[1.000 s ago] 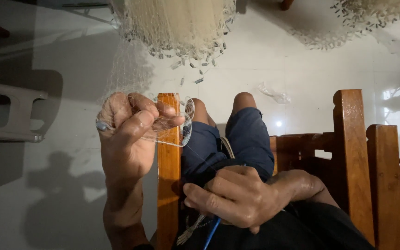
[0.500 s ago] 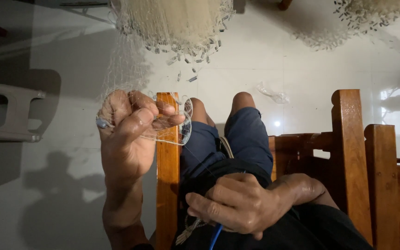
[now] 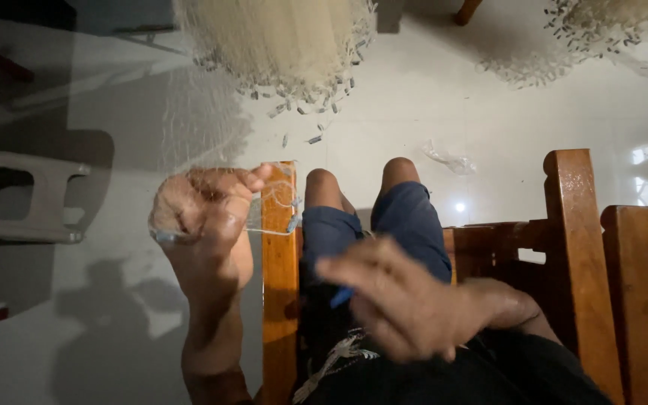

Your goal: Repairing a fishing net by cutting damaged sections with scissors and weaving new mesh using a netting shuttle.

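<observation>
My left hand is raised over the left wooden armrest and pinches fine pale netting together with a loop of clear line that carries a small grey weight. The netting stretches up to a heap of net edged with several small weights on the floor. My right hand is blurred over my lap, fingers pointing left. It holds a thin blue tool whose tip sticks out under the fingers. My knees in blue shorts are below the hands.
A second heap of net lies at the top right on the pale tiled floor. A scrap of clear plastic is near my knees. A grey plastic stool stands at the left. Wooden chair posts rise on the right.
My right hand has lifted off my lap and swung up and leftward with the blue tool, now blurred. My left hand has held its place with the netting and line.
</observation>
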